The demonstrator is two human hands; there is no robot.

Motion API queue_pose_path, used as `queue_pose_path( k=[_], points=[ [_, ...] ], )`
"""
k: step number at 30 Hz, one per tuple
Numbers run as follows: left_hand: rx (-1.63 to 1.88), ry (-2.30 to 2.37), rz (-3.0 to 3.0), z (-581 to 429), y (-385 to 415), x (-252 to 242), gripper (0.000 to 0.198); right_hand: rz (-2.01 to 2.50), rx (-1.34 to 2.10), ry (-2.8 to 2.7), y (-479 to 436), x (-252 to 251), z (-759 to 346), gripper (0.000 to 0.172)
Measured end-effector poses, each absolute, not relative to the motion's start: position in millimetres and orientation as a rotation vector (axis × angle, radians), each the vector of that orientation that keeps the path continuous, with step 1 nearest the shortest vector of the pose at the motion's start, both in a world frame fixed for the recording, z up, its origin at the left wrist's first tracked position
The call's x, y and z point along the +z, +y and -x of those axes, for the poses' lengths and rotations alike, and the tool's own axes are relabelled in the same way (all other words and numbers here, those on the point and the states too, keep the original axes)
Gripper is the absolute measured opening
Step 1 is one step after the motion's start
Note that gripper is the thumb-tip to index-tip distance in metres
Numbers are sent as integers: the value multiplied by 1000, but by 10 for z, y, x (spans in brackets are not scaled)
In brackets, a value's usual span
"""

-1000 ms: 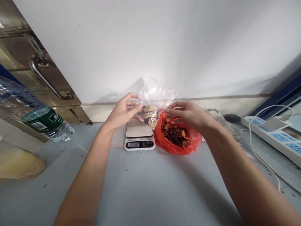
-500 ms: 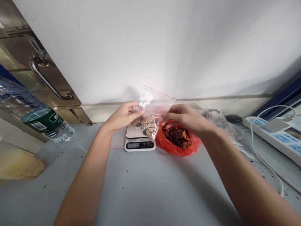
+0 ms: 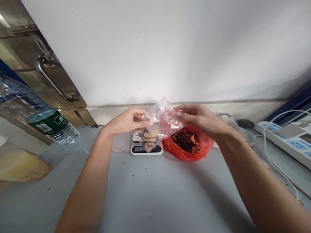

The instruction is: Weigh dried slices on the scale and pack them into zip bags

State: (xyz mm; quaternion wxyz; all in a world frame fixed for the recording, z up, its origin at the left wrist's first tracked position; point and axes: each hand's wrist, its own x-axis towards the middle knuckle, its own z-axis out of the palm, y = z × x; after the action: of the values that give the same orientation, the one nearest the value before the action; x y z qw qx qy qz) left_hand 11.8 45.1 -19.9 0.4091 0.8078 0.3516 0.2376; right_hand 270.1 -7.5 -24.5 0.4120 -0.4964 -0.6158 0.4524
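Note:
A clear zip-lock bag (image 3: 162, 113) with a red-lined top edge hangs tilted over a small white digital scale (image 3: 136, 152). Inside its lower part are pale brown, dark-edged dried slices (image 3: 151, 136). My left hand (image 3: 127, 121) pinches the bag's left side between thumb and fingers. At the bag's upper right my right hand (image 3: 196, 118) has its thumb and fingers closed on the edge. The bag covers part of the scale's platform and display. Just right of the scale, a red plastic bag (image 3: 187, 156) stands open around dark reddish-brown dried pieces (image 3: 186, 142).
A water bottle (image 3: 48, 123) and a container of yellowish stuff (image 3: 23, 165) stand at the left. On the right are a power strip (image 3: 291, 140) with a white cable (image 3: 266, 145), a dark rounded object (image 3: 245, 123) and clear plastic bags (image 3: 228, 120). A white wall (image 3: 155, 48) rises behind.
The zip-lock bag has tipped, its red-lined edge swinging right and down. The slices now hang lower, in front of the scale's display. My right hand has shifted slightly up and right.

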Motion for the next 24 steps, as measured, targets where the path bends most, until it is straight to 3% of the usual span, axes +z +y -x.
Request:
queue_pose_path(
  k=[9,12,18,24],
  points=[
    [931,1177,-2282,-232,487,-290,11,1306,1053,-2053,-12,-292,-2589,30],
    [1107,1211,-2374,-327,472,-333,22,1349,1067,-1979,14,-366,-2547,32],
    [563,917,-2179,-407,333,-295,24,1297,1168,-1714,1,-377,-2467,43],
    [434,793,-2151,-348,341,-263,23,1208,1255,-1685,-10,-338,-2429,52]
  ],
)
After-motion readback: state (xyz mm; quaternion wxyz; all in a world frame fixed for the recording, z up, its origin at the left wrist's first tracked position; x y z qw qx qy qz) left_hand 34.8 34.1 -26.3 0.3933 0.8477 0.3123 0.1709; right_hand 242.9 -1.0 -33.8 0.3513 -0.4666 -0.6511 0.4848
